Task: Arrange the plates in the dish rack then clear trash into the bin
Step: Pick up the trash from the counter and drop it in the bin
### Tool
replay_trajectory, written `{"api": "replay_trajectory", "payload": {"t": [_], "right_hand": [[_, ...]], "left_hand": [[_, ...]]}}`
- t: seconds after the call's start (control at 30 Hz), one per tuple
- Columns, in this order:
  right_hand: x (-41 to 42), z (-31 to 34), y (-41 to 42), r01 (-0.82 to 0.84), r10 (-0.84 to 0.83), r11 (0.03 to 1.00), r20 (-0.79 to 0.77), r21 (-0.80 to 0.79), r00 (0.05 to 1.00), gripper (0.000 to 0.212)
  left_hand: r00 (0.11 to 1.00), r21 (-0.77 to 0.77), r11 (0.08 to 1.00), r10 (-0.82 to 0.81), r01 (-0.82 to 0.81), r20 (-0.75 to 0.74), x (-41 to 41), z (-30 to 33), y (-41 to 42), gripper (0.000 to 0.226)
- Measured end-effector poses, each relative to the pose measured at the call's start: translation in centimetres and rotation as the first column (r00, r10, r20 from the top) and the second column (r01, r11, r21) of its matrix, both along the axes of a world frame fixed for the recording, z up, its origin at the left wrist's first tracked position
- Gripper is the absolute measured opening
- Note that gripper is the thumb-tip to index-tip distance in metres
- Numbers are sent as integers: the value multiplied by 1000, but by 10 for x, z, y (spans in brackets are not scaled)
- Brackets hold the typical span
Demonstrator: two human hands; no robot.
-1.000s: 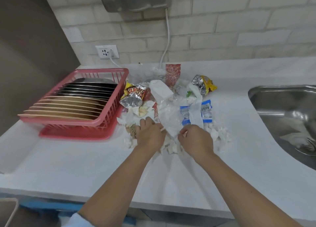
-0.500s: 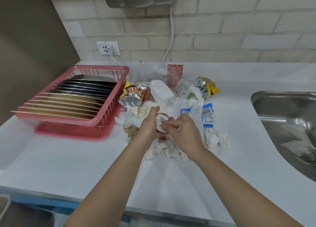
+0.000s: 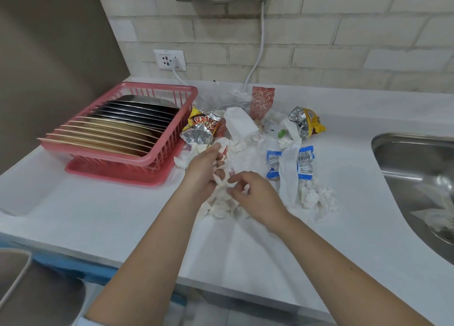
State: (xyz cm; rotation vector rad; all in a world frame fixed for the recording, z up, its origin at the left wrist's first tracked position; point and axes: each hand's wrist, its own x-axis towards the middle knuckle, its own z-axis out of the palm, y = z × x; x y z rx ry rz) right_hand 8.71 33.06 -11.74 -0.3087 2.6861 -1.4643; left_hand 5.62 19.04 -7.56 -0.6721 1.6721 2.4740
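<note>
Head view: the plates (image 3: 118, 126) stand in the pink dish rack (image 3: 127, 153) near the counter's (image 3: 122, 222) back left corner. Trash (image 3: 290, 163) litters the counter's middle. The left hand (image 3: 204, 171) has its fingers curled round crumpled tissue (image 3: 221, 190); the right hand (image 3: 255, 198) pinches at the same wad. Loose scraps could slip from so small a hold and drop off the front edge. What may be a bin (image 3: 14, 276) shows at lower left.
</note>
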Motion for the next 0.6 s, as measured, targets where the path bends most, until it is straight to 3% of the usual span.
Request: {"api": "replay_trajectory", "payload": {"t": [0.07,0.13,0.2,0.27,0.37,0.47,0.6], "right_hand": [[-1,-5,7,-25,44,964,-66,264,997,29],[1,-12,13,-88,142,819,-52,567,988,39],[4,-18,13,-112,148,780,-7,615,989,36],[4,-22,11,-100,122,837,-6,537,992,34],[-1,-16,12,-45,47,930,5,364,999,35],[-6,2,16,101,-100,995,66,-9,993,21],[-14,28,20,272,-151,866,298,-419,942,30]], "left_hand": [[997,41,996,76,-76,-4,1,-1,-8,16],[991,14,991,132,-132,1,4,-5,-17,27],[992,-87,989,124,-123,8,8,-10,-21,44],[998,-316,947,65,-59,7,12,-15,-21,54],[999,-610,792,-52,36,-9,16,-21,-21,44],[988,-627,771,-151,110,-13,22,-19,-19,32],[980,-535,828,-201,169,-1,26,-15,-18,24]]}}
